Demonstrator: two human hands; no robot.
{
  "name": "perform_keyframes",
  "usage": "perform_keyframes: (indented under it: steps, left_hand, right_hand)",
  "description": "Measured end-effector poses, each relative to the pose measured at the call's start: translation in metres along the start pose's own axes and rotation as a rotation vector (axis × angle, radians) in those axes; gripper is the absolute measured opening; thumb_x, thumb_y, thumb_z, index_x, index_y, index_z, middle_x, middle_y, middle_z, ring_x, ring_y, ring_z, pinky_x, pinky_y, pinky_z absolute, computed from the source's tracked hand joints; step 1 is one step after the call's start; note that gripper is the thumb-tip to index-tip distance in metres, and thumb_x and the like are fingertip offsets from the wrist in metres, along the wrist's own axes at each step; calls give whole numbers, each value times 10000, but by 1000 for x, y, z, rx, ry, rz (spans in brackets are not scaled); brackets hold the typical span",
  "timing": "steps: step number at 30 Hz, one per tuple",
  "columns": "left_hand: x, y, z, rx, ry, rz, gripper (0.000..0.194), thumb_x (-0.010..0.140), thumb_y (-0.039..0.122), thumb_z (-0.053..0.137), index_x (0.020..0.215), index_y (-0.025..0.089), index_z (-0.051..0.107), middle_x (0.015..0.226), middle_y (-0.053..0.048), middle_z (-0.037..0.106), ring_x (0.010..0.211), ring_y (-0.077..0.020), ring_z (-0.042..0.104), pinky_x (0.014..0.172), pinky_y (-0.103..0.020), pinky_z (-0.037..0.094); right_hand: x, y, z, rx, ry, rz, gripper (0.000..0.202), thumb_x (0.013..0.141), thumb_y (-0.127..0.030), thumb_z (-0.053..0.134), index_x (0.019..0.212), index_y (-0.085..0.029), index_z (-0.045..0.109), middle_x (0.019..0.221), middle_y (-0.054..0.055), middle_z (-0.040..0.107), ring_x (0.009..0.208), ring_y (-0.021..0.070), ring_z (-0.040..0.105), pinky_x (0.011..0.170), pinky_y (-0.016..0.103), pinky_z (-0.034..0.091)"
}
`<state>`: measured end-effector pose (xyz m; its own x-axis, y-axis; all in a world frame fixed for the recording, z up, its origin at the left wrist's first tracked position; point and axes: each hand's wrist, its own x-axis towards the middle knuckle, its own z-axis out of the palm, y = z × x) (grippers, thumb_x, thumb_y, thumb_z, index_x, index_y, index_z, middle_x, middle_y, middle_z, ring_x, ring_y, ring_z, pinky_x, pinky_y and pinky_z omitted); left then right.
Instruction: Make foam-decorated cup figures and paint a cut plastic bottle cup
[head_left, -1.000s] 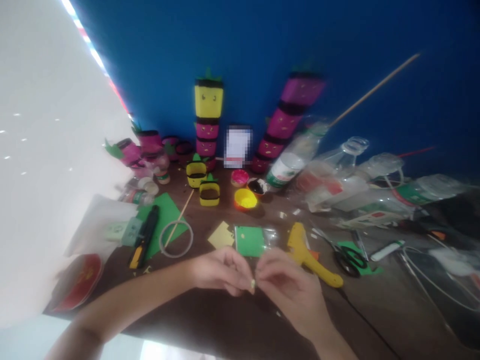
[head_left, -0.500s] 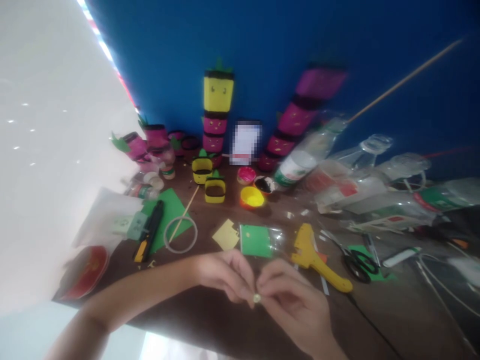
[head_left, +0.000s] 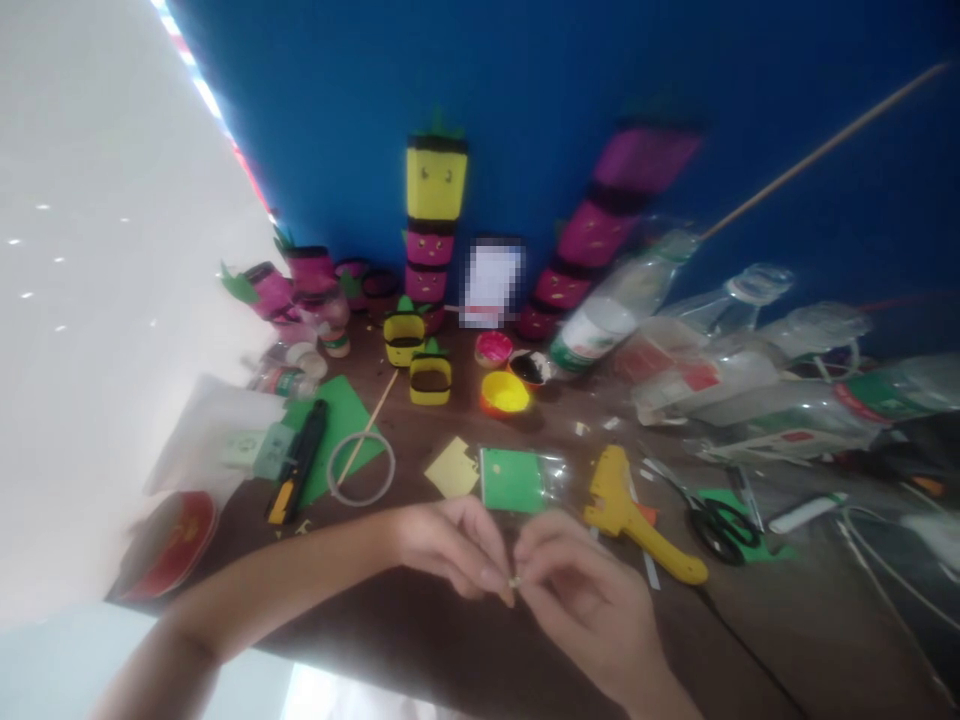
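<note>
Low in the middle of the head view, my left hand (head_left: pixel 457 550) and my right hand (head_left: pixel 589 585) meet fingertip to fingertip. Both pinch a tiny pale yellowish piece (head_left: pixel 514 582), mostly covered by the fingers; its exact shape cannot be made out. Just beyond my left hand lies a notched pale yellow paper (head_left: pixel 452 468). A green sheet in a clear plastic sleeve (head_left: pixel 513 478) is past my fingertips. The yellow glue gun (head_left: pixel 626 515) rests on the table to the right of my right hand.
Black-handled scissors (head_left: pixel 716 530) lie at right, below several clear plastic bottles (head_left: pixel 600 310). Paint cups, one with yellow paint (head_left: pixel 505 394), stand mid-table. Left are a utility knife (head_left: pixel 300 460), a tape ring (head_left: pixel 361 468) and green paper (head_left: pixel 337 405). Stacked painted pots (head_left: pixel 436 185) stand against the blue wall.
The small pale piece has turned and shifted slightly up between my fingertips, showing less of itself. My hands have otherwise stayed in nearly the same place.
</note>
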<state>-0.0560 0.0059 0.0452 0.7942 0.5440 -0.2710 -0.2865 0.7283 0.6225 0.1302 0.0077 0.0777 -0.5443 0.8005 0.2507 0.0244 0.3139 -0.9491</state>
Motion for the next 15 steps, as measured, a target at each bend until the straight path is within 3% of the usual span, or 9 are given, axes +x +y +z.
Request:
perform_keyframes:
  steps: [5, 9, 11, 15]
  left_hand:
    - [-4, 8, -1, 250, 18, -85, 293, 560, 353, 808, 788, 179, 746, 696, -26, 686, 604, -104, 566, 510, -196, 425]
    - [-13, 27, -3, 558, 44, -40, 275, 647, 346, 741, 858, 170, 739, 776, -41, 716, 686, -139, 628, 622, -224, 498]
    - [-23, 45, -4, 839, 182, 51, 202, 709, 268, 675, 864, 154, 735, 783, -41, 717, 679, -126, 621, 621, -207, 484]
    - [-48, 80, -7, 1318, 662, 253, 194, 763, 180, 550, 852, 141, 718, 749, -24, 694, 638, -108, 585, 573, -199, 426]
  right_hand:
    - [7, -2, -9, -112, 67, 67, 81, 764, -159, 599, 705, -214, 595, 896, 57, 555, 800, 159, 591, 594, 232, 506]
    - [15, -1, -19, -209, 123, 80, 88, 778, -231, 595, 693, -209, 603, 919, 58, 544, 755, 147, 577, 529, 217, 476]
    - [23, -2, -25, -286, 136, 74, 99, 774, -246, 596, 683, -207, 602, 898, 49, 547, 709, 135, 566, 511, 220, 463]
    - [43, -5, -33, -506, 128, -8, 74, 764, -220, 597, 690, -212, 600, 837, 34, 546, 677, 132, 560, 493, 229, 444]
